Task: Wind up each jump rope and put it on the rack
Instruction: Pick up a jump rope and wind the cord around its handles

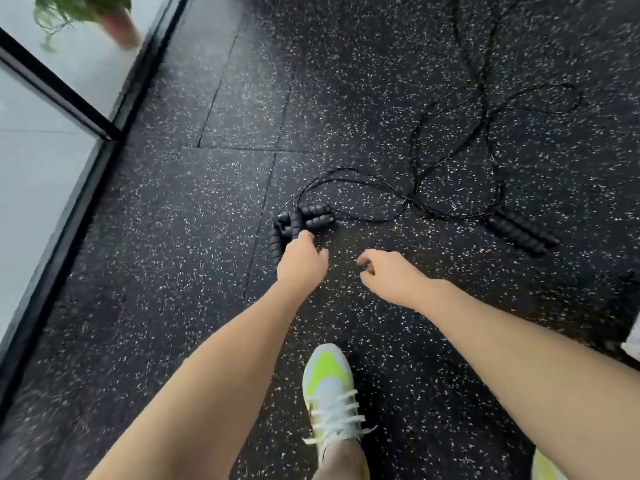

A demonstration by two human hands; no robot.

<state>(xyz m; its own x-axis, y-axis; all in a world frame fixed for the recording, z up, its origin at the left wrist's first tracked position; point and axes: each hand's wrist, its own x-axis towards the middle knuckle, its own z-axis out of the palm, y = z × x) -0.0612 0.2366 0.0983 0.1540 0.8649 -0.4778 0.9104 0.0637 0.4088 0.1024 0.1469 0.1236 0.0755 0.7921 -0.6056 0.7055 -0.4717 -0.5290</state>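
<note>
Speckled floor (207,237), left hand (300,263) gripping rope handles (304,218) (fingertips hidden), right hand (391,275) loosely curled, empty

My one view, head-worn wide-angle camera, looking steeply down and forward at the speckled floor (346,98), both forearms reaching in from the bottom edge, near, shoe (329,386) directly below, glass wall (41,161) left of the shoe.
</note>
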